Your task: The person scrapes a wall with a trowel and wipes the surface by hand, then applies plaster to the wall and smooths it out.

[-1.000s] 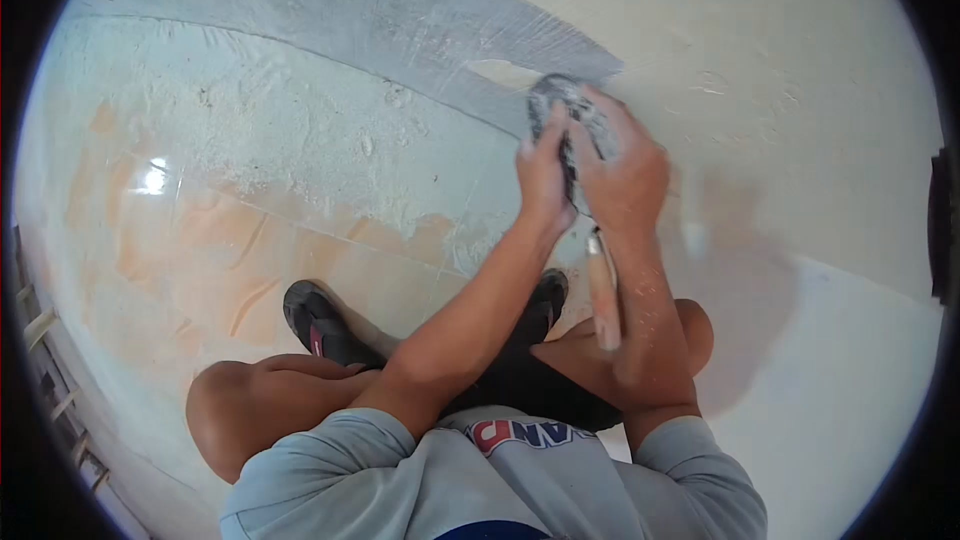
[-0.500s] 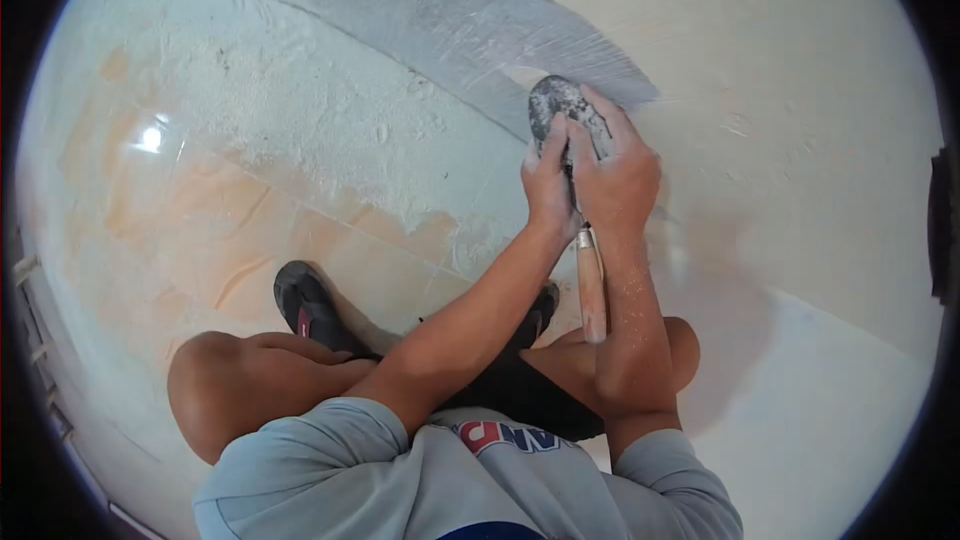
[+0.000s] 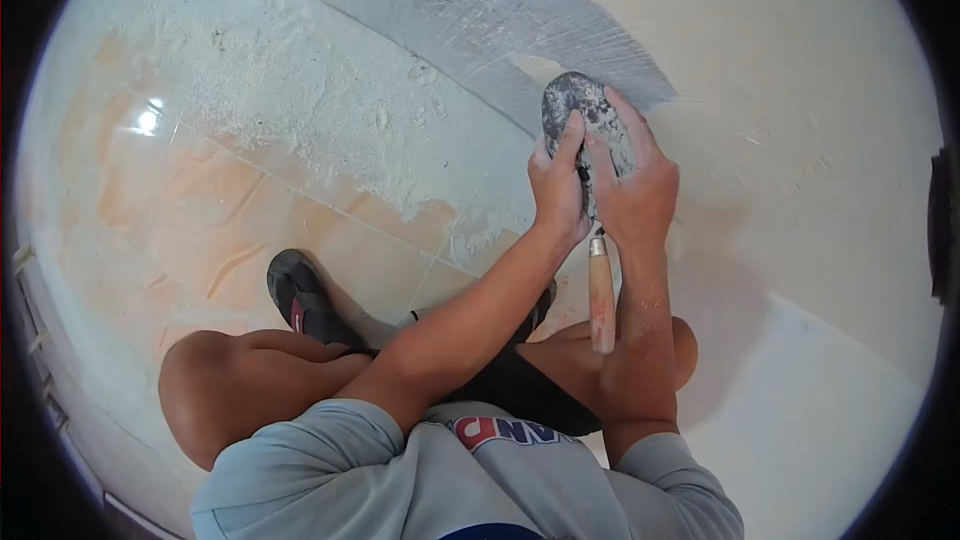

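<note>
Both my hands clasp a trowel by its rounded, dark blade (image 3: 574, 92), which is smeared with white powder. My left hand (image 3: 559, 188) is on the blade's left edge, thumb laid along its face. From the right side my right hand (image 3: 643, 194) grips it, thumb on the face and fingers along the far edge. The trowel's wooden handle (image 3: 602, 302) points back toward me, between my forearms, with no hand around it. The blade's tip is over the border of a grey, streaked patch (image 3: 600, 55) on the pale wall surface; contact cannot be made out.
White powder and crumbs (image 3: 270, 90) cover much of the tiled floor (image 3: 370, 230) at the left. A dark shoe (image 3: 300, 295) and my bent knees frame the near side. The pale surface (image 3: 800, 190) continues at the right, with a shadow on it.
My hands and the trowel have shifted slightly right in view, and more of the blade's face shows. The view itself has shifted a little; both hands keep their hold.
</note>
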A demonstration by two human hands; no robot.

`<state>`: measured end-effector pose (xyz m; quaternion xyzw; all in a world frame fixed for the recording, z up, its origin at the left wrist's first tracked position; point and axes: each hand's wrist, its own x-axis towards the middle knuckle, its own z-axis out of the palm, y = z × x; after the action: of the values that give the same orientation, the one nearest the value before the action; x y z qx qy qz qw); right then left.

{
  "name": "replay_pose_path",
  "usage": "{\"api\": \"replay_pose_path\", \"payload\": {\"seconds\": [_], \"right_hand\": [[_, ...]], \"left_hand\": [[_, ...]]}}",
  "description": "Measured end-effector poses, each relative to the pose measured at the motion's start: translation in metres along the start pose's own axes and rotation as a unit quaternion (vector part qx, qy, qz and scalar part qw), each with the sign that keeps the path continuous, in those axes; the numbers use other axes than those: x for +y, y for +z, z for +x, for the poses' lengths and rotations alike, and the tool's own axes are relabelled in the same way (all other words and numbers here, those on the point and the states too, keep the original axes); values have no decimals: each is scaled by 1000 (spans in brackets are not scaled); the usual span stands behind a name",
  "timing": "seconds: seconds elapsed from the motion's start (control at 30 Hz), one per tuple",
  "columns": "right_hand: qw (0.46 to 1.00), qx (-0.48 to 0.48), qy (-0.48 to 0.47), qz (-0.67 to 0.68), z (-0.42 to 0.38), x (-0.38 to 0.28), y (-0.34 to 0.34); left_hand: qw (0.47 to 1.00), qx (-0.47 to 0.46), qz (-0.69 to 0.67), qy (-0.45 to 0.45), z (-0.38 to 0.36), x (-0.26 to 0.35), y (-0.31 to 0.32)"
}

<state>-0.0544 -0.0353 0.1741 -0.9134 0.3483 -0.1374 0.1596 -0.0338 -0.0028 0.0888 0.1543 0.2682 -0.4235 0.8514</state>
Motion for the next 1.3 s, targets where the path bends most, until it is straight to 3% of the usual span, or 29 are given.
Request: {"api": "replay_pose_path", "payload": {"seconds": [0.13,0.3,0.4,0.57,0.63,0.67,0.77,0.83,1.03,1.13,1.3], "right_hand": [[1000,-3,15,-7,3,0,14],[1000,-4,-5,-13,1,3,18],[999,-9,47,22,-3,2,3],[999,4,45,10,-4,-1,14],[1000,10,15,21,-2,4,8],[998,11,45,47,-4,5,4],[1000,9,17,20,0,5,11],[999,-8,48,21,0,1,19],[999,28,3,40,0,9,15],[999,-1,42,17,-1,-2,17],[998,16,31,48,-4,4,2]], "left_hand": [[999,10,45,10,18,6,-21],[1000,-10,6,22,16,2,-20],[999,22,24,4,3,-7,-12],[999,-21,14,-25,9,3,-20],[1000,17,3,1,2,-2,-8],[999,35,24,1,-2,-3,-4],[999,23,40,12,8,-1,-14],[1000,-6,25,16,16,11,-23],[999,24,26,12,6,1,-10],[999,2,34,-14,10,9,-17],[1000,-10,13,10,8,-1,-9]]}}
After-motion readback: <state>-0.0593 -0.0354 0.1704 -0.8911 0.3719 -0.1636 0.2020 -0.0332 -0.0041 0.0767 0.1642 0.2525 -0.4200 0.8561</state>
